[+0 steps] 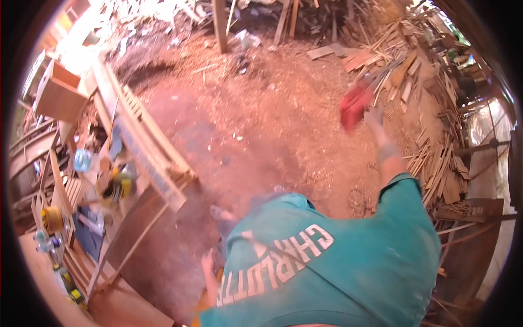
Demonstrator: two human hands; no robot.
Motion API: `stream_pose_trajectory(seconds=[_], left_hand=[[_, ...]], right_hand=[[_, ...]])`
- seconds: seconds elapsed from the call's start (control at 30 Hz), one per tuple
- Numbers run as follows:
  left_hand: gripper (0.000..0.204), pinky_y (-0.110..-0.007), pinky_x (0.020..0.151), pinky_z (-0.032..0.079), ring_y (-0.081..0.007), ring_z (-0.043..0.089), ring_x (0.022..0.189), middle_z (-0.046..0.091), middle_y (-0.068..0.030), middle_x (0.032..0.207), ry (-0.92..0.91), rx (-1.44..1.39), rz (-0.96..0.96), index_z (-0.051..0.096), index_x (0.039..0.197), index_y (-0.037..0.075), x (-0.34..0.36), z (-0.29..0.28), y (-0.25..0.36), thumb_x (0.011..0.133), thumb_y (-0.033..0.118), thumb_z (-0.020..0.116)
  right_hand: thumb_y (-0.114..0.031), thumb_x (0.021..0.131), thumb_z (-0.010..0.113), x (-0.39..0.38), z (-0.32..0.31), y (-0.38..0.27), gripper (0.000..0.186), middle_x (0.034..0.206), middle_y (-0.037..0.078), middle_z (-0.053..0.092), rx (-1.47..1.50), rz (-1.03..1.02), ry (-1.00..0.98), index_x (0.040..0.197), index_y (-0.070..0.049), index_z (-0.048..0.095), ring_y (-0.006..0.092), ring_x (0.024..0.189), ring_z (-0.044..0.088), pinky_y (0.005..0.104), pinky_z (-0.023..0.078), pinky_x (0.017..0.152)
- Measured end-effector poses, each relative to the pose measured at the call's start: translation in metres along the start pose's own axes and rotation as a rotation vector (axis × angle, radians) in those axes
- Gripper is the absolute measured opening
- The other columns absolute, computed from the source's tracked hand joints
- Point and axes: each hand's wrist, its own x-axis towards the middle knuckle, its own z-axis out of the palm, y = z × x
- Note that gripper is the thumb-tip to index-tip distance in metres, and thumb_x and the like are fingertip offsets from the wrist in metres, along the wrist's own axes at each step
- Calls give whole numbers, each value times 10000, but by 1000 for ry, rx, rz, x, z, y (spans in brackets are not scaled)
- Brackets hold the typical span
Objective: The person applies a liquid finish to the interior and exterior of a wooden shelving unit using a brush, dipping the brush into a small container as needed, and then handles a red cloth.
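At the upper right, my right hand [373, 117] is stretched out over the dirt floor, a greyish band around its wrist. It is closed on a red cloth-like thing [355, 108], smeared by motion, so its exact kind is unclear. Low down on the left of my body, my left hand [209, 265] shows only in part beside my teal shirt [338, 261]. Its visible fingers look extended, and I see nothing held in them. An orange-yellow patch [202, 309] shows just below it. A blurred, skin-coloured shape [220, 213], perhaps a foot, lies farther ahead.
Dusty haze hangs over the reddish, shaving-strewn floor [256, 136]. Long planks [143, 136] slant along the left, near a wooden box [61, 92], plastic bottles [83, 160] and a yellow tape roll [52, 219]. Wood offcuts [403, 76] are heaped at the right. A post [219, 24] stands at the back.
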Motion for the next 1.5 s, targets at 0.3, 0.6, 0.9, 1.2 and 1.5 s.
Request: stream_pose_trajectory(seconds=[0.3, 0.6, 0.9, 1.2, 1.5], left_hand=[[409, -309, 644, 515, -190, 630, 752, 683, -130, 1026, -35, -39, -154, 648, 1175, -24, -99, 136, 175, 884, 260, 696], [398, -304, 751, 509, -194, 620, 904, 674, -130, 1058, -106, 149, 49, 633, 1189, -27, -43, 138, 328, 901, 242, 687], [394, -324, 878, 507, -219, 639, 1021, 667, -161, 1159, -146, 27, 373, 612, 1254, -6, -67, 206, 418, 930, 215, 645], [518, -342, 855, 528, -233, 640, 1002, 646, -149, 1154, -416, 236, 903, 546, 1330, 28, -85, 324, 535, 878, 211, 718], [560, -426, 1006, 462, -366, 548, 1186, 556, -221, 1273, -146, 43, 1484, 565, 1303, 70, -143, 358, 676, 799, 222, 755]], right_hand=[[-243, 866, 554, -42, 82, 142, 338, 1030, 203, 713, 60, 18, -713, 1132, -79, 681, 331, 905, 711, 456, 568, 776], [-240, 937, 472, 78, 37, 281, 308, 996, 207, 690, 168, -24, 534, 1067, -37, 664, 350, 848, 653, 455, 518, 763], [-257, 969, 552, -49, 99, 265, 209, 1008, 128, 709, 528, 193, 177, 1031, -92, 665, 284, 980, 681, 419, 509, 908], [-154, 1035, 476, -120, -85, 102, 164, 1055, 57, 652, 1874, -106, -446, 1102, -27, 557, 150, 967, 637, 298, 494, 898], [-158, 1021, 508, -124, -159, -10, 192, 1059, 55, 629, 1957, -433, -521, 1138, -20, 572, 148, 992, 604, 289, 463, 925]])
